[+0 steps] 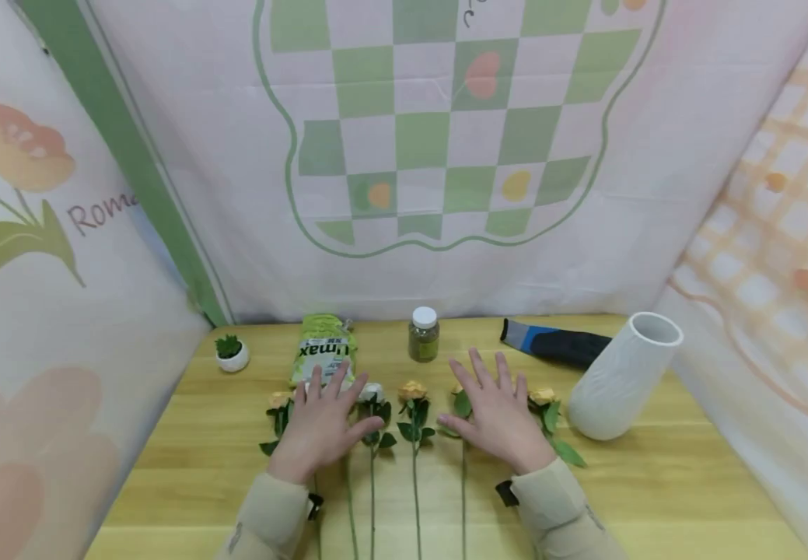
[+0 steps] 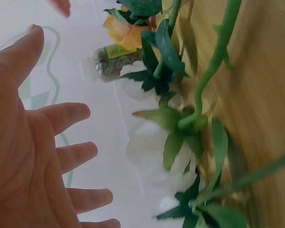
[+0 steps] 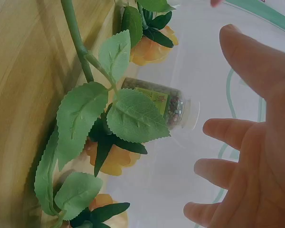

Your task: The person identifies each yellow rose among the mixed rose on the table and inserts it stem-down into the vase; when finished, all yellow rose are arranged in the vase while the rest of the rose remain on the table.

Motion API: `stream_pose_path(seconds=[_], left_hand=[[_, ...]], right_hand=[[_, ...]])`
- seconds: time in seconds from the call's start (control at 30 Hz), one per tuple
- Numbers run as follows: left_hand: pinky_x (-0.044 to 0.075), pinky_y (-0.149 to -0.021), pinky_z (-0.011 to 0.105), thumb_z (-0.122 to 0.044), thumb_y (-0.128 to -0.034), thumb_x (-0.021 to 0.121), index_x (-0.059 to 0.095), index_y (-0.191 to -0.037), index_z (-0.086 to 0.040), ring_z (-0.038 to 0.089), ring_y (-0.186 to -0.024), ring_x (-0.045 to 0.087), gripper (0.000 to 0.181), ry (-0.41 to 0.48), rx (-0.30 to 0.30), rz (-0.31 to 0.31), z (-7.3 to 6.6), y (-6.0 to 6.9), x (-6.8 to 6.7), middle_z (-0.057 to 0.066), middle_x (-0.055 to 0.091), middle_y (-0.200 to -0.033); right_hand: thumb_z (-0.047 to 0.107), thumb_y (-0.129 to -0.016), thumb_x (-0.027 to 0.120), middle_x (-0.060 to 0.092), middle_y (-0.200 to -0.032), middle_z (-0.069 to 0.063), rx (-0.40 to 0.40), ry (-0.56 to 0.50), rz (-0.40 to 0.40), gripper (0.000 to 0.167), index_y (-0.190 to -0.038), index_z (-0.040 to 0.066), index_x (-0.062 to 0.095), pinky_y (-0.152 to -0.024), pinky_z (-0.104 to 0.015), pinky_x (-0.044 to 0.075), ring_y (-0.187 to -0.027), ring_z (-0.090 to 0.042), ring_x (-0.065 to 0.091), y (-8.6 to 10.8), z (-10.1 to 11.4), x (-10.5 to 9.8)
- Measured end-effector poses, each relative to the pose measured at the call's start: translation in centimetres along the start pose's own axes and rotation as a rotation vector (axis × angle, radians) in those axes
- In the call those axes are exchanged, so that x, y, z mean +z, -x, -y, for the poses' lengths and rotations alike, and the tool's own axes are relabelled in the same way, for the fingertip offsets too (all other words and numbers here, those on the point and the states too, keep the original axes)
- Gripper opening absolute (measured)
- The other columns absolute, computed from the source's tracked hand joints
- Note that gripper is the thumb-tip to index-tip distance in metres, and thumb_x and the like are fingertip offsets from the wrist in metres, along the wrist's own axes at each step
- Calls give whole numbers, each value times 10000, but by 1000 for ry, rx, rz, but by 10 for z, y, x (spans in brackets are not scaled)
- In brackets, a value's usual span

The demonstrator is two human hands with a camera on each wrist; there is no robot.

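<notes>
My left hand (image 1: 323,424) is spread palm down above the flower stems on the left, holding nothing. Fingers fanned, my right hand (image 1: 498,416) is held over the stems on the right, also holding nothing. Several long-stemmed flowers lie side by side on the table. Among them are a white flower (image 1: 372,392), a yellow-orange flower (image 1: 414,390) in the middle, a yellow flower (image 1: 542,396) at the right, and a peach flower (image 1: 280,400) at the left. A large white flower (image 2: 154,147) shows below the left palm in the left wrist view. The hands partly cover some blooms.
A white vase (image 1: 620,381) stands at the right, beside a black-and-blue tool (image 1: 557,344). Behind the flowers are a white-capped jar (image 1: 424,336) and a green bag (image 1: 323,346). A small potted plant (image 1: 232,356) sits at the far left of the wooden table (image 1: 187,443).
</notes>
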State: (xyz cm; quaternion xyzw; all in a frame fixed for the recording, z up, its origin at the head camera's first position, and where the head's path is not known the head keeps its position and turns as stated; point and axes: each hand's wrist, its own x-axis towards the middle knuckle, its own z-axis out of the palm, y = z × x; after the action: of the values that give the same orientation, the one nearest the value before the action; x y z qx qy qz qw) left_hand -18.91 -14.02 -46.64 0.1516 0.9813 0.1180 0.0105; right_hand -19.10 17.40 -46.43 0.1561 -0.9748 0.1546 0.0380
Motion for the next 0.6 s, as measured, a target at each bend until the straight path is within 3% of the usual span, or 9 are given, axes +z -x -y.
stream_pose_path(seconds=[0.07,0.2,0.27,0.37,0.47,0.6], left_hand=[[155,-1243,764,-849,-973,431,362,-1699,-275,549,-1595,133,928,-13,-13,-22,6,7,-2,112,192,-1786],[320,-1181,770,-707,-984,640,446,-1660,-195,592,-1506,333,870,-70,-43,-91,27,28,-7,191,354,-1712],[382,-1133,775,-604,-973,738,486,-1636,-173,607,-1455,397,830,-92,-61,-105,37,40,-9,214,415,-1669],[420,-1087,787,-572,-965,768,505,-1623,-161,620,-1422,426,819,-117,-79,-88,46,55,-13,214,445,-1645],[446,-1053,791,-566,-961,775,506,-1622,-160,626,-1397,447,821,-127,-80,-64,51,63,-14,209,453,-1637],[466,-1024,790,-569,-962,770,512,-1618,-164,632,-1381,459,813,-115,-87,-46,55,68,-11,212,448,-1643]], right_hand=[[700,-959,690,106,-1786,-169,1,-3,5,983,-1728,247,279,-1152,-881,47,-1591,-580,11,0,0,-1],[741,-958,649,111,-1786,-176,6,-4,-9,984,-1728,253,277,-1134,-900,38,-1588,-587,5,1,-4,-6],[730,-957,660,110,-1785,-185,7,-2,-22,987,-1727,242,281,-1129,-905,14,-1587,-591,-10,2,-9,-11],[677,-964,699,99,-1784,-196,16,14,-43,986,-1728,222,274,-1119,-900,-71,-1582,-596,-50,7,-17,-20],[623,-955,748,126,-1779,-207,14,63,-114,981,-1720,208,294,-1122,-904,-70,-1579,-608,-34,12,-28,-31],[594,-907,811,143,-1770,-234,-5,70,-314,1024,-1708,207,303,-1090,-927,47,-1556,-640,-3,20,-46,-50]])
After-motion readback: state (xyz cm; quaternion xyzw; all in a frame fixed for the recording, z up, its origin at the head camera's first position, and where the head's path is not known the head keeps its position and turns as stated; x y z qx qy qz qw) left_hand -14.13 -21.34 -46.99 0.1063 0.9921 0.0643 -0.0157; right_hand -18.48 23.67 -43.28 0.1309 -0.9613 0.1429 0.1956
